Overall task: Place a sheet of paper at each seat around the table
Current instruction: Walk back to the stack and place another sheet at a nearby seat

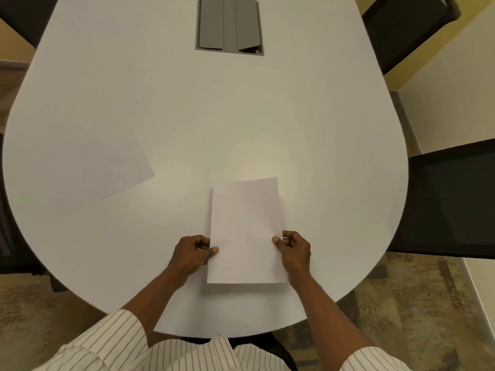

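A small stack of paper (245,231) lies at the near end of the white table (187,116), pinched at its left edge by the left hand (191,254) and at its right edge by the right hand (293,250), with a single sheet (107,170) lying flat to the left and black chairs (450,199) around.

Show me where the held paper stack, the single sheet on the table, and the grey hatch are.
held paper stack (245,231), head view, middle of top sheet
single sheet (107,170), head view, its centre
grey hatch (229,24), head view, centre panel
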`<state>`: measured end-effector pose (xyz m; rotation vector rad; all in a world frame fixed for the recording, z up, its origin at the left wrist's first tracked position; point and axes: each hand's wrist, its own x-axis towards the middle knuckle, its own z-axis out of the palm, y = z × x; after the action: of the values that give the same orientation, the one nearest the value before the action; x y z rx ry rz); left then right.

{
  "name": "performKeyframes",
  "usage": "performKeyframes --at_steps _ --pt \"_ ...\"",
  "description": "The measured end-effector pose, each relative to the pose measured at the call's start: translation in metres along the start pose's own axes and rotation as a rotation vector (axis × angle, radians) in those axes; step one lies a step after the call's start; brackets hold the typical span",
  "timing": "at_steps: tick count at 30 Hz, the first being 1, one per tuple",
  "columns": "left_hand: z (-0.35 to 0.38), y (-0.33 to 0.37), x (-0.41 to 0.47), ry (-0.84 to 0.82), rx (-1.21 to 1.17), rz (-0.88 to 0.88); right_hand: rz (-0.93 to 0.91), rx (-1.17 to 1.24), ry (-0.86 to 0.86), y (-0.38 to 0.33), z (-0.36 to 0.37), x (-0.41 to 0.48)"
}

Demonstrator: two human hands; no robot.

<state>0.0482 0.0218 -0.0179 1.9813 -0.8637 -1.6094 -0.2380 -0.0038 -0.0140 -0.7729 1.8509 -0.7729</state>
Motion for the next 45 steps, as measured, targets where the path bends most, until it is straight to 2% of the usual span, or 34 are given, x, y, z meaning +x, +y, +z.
performKeyframes --at_steps 13,20,31,37,45 --pt "0.051 0.043 0.012 0.104 -0.08 0.016 -0.027 -0.023 -0.091 0.0 -0.079 0.018" --pt "0.13 0.055 -0.013 0.177 -0.041 0.038 -0.141 -0.198 -0.073 0.001 -0.14 0.056" --pt "0.252 0.072 -0.071 0.338 -0.061 0.058 -0.273 -0.383 -0.146 -0.024 -0.235 0.105" --pt "0.269 0.088 -0.078 0.326 -0.051 0.081 -0.29 -0.447 -0.157 -0.039 -0.246 0.112" --pt "0.273 0.114 -0.065 0.238 -0.024 0.123 -0.404 -0.596 -0.115 -0.072 -0.246 0.124"
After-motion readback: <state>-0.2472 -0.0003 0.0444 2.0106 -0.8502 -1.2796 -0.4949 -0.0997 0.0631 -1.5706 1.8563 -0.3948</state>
